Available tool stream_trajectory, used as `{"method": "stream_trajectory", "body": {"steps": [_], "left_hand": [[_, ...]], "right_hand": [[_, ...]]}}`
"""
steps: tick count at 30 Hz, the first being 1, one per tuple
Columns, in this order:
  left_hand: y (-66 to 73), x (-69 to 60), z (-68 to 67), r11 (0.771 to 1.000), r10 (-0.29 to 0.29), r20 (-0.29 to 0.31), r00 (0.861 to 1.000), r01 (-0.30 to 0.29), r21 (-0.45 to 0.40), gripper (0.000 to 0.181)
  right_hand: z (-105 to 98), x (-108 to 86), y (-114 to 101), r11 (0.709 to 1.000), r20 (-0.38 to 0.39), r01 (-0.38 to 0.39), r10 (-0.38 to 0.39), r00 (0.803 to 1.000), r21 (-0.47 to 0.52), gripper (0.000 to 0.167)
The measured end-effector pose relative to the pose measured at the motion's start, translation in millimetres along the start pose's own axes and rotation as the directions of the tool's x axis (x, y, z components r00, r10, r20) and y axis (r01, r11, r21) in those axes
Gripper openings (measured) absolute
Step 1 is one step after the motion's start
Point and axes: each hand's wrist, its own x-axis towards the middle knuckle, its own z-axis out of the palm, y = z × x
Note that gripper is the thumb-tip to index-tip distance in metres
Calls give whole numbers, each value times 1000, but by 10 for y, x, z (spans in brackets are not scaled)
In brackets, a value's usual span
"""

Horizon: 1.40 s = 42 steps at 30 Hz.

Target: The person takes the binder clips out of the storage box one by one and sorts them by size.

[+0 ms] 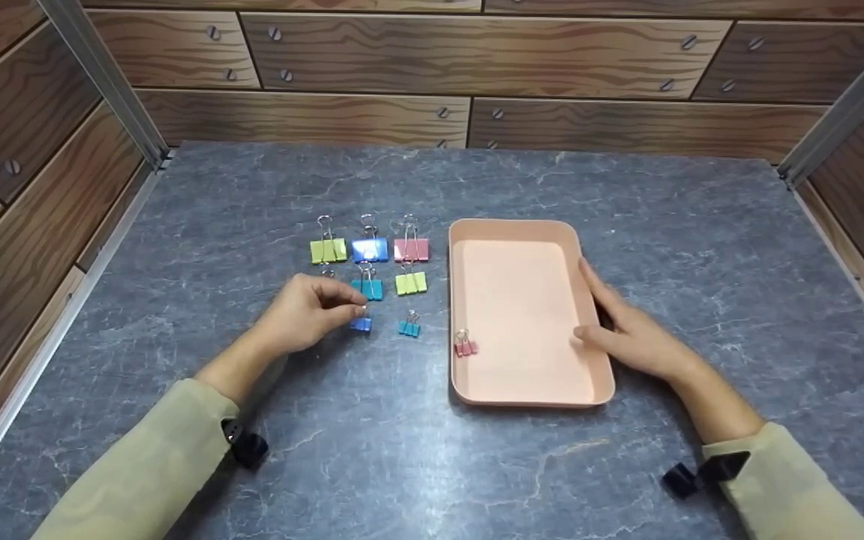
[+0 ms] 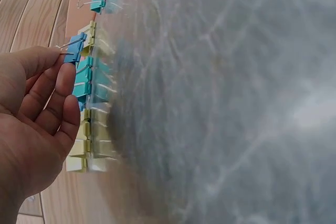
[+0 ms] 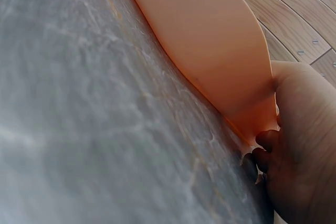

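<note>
My left hand [image 1: 310, 313] pinches a small blue binder clip [image 2: 75, 48] by its wire handles, between thumb and fingers. Whether the clip touches the table I cannot tell. Just right of it sits a small teal binder clip [image 1: 409, 328]. Behind are a medium teal clip [image 1: 372, 290], a medium lime clip [image 1: 411, 283] and another clip mostly hidden by my left hand. My right hand [image 1: 638, 341] grips the right wall of a peach tray [image 1: 522, 300], thumb over the rim. A small pink binder clip [image 1: 465, 346] lies inside the tray by its left wall.
Large binder clips form the back row: lime [image 1: 328, 251], blue [image 1: 370, 250] and pink [image 1: 411, 250], handles pointing away. All stand on a grey marbled table [image 1: 312, 465]. Wood-patterned panels [image 1: 477, 56] enclose its back and sides.
</note>
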Motion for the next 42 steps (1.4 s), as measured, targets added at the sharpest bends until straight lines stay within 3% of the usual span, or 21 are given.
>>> {"method": "stream_trajectory", "body": {"steps": [24,36,42], "left_hand": [[-27,18,72,999,-37,14,999,37,16,10],[-49,25,70,1000,-4,14,1000,4,13,8],[-45,25,45,999,-17,18,1000,17,41,10]], "right_hand": [[1,-2,16,1000,-5,14,-13,1000,8,92],[8,-7,1,1000,-3,5,-5,1000,19,92],[10,-4,7,1000,-7,7,-7,1000,20,92]]}}
